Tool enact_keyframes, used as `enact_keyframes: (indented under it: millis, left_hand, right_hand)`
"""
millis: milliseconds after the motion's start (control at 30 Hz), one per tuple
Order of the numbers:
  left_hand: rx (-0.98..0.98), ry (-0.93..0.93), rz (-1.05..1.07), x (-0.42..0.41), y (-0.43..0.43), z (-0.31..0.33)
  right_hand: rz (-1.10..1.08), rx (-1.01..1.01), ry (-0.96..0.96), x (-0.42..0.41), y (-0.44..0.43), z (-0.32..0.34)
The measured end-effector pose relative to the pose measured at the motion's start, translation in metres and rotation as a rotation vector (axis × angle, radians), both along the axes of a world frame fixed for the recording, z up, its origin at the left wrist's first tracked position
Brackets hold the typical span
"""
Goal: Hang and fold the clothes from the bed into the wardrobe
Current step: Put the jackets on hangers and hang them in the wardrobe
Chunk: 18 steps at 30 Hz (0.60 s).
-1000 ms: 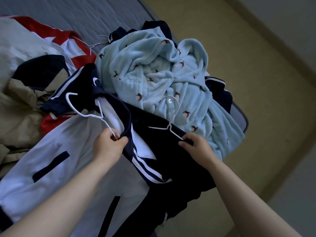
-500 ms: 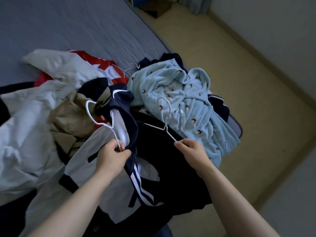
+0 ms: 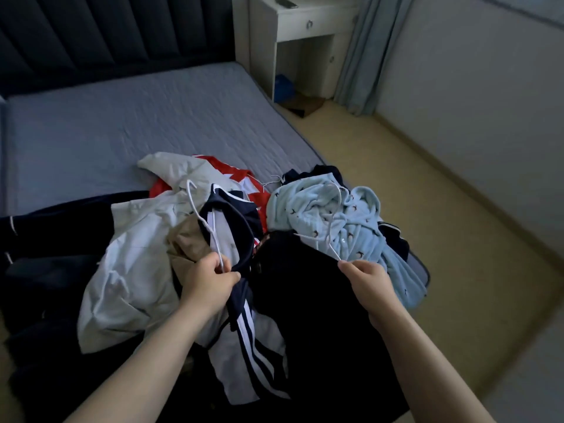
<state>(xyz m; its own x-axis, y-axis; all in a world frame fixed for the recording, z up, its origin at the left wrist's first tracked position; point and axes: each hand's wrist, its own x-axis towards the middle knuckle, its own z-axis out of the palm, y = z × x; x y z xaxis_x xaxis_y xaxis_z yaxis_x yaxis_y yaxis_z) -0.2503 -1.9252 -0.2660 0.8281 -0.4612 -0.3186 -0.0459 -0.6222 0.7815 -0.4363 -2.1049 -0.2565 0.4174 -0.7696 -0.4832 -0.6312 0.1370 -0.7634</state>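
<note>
Head view, looking down at a heap of clothes on the near end of a bed [image 3: 122, 117]. The left hand [image 3: 210, 279], just left of centre, is clenched around the lower wire of a thin white hanger [image 3: 200, 219] together with the collar of a navy jacket with white stripes [image 3: 244, 331]; this hanger's long axis slants from the fist toward 11 o'clock, its hook uppermost. The right hand [image 3: 366, 279], toward 4 o'clock from centre, pinches the tip of a second white wire hanger [image 3: 332, 250]; that one slants toward 11 o'clock too, its hook curving up toward 12 over a fluffy pale-blue fleece robe [image 3: 360, 209] with small dark motifs. Between the hands a smooth black garment [image 3: 305, 300] spreads down toward 6 o'clock. At 9 o'clock lies a crumpled off-white shirt [image 3: 131, 264], with tan cloth [image 3: 186, 242] beside it; a red-and-white garment [image 3: 235, 172] shows behind. The mattress is grey and quilted; a dark padded headboard [image 3: 106, 32] stands at 11 o'clock; a white nightstand [image 3: 305, 25] at 1 o'clock.
</note>
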Motion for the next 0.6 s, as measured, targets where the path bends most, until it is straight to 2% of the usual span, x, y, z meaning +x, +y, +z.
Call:
enact_keyframes:
  millis: [300, 600]
  left_hand:
    - [-0.048, -0.034, -0.059, 0.000, 0.058, 0.085]
    - [-0.094, -0.053, -0.032, 0.000, 0.076, 0.148]
  right_hand:
    - [-0.077, -0.128, -0.148, -0.005, 0.037, 0.095]
    - [-0.132, -0.112, -0.237, -0.015, 0.045, 0.161]
